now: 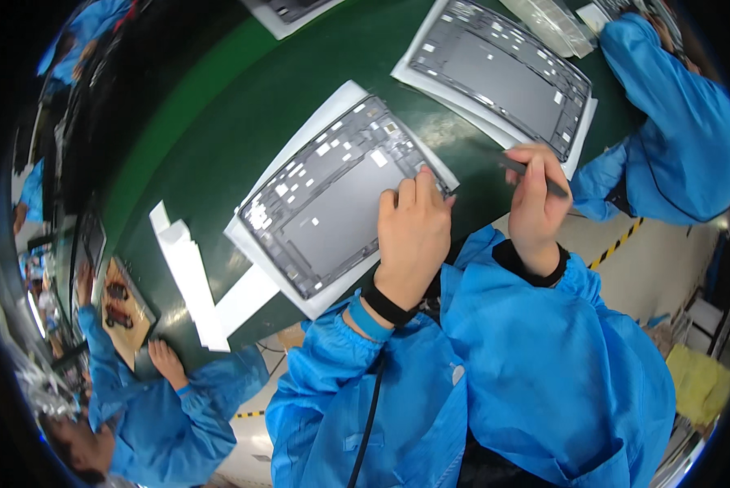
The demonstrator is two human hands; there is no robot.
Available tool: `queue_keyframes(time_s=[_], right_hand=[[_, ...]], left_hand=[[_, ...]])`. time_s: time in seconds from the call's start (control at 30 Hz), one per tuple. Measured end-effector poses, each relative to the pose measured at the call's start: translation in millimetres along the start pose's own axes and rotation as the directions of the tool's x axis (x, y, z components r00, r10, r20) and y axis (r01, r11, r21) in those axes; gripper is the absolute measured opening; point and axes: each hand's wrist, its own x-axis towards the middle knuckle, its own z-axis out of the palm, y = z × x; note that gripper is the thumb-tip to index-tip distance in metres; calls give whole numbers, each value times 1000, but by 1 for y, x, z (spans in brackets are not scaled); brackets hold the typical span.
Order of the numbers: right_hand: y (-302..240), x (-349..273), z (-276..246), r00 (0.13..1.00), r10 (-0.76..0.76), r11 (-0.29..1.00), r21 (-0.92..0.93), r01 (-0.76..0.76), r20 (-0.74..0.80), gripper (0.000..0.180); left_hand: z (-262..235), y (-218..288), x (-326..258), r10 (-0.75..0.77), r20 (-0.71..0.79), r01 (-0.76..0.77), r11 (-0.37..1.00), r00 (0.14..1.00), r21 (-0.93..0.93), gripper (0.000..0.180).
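Note:
In front of me a grey tablet housing (332, 232) lies tilted on a white foam sheet (316, 305), its inner side up and dotted with small white pads. My left hand (414, 236) is at its right end, fingers bent and closed over the edge; what lies under the fingertips is hidden. A blue strap and a black cuff circle that wrist. Off to the right of the housing, my right hand (537, 199) is raised and closed around a dark, slim stick-shaped tool (555, 188). The tool's exact kind cannot be made out.
Another tablet housing (507, 69) rests on white sheets at the back right. White paper strips (187, 276) lie at left on the green table (218, 130). Co-workers in blue sit at right (674, 122) and lower left (169, 431), the latter beside a tan board (129, 317).

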Motion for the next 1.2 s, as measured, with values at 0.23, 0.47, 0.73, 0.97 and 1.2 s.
queue_keyframes(time_s=[0.23,0.47,0.73,0.97,1.2], right_hand=[[2,20,16,829,173,872,-473,122,532,16],[16,11,37,706,304,761,-609,224,639,26],[17,2,34,762,288,769,-614,176,580,35],[8,4,33,733,263,753,-608,250,627,38],[11,-6,37,810,124,694,-633,342,573,34]], left_hand=[[-49,-90,-92,-839,-275,791,537,469,-291,33],[-25,-140,-113,-718,-226,743,669,659,41,30],[-43,-140,-93,-742,-238,754,655,627,-53,19],[-117,-171,-61,-640,-341,542,767,689,-344,22],[-173,-370,-19,-768,-165,552,575,619,-604,25]])
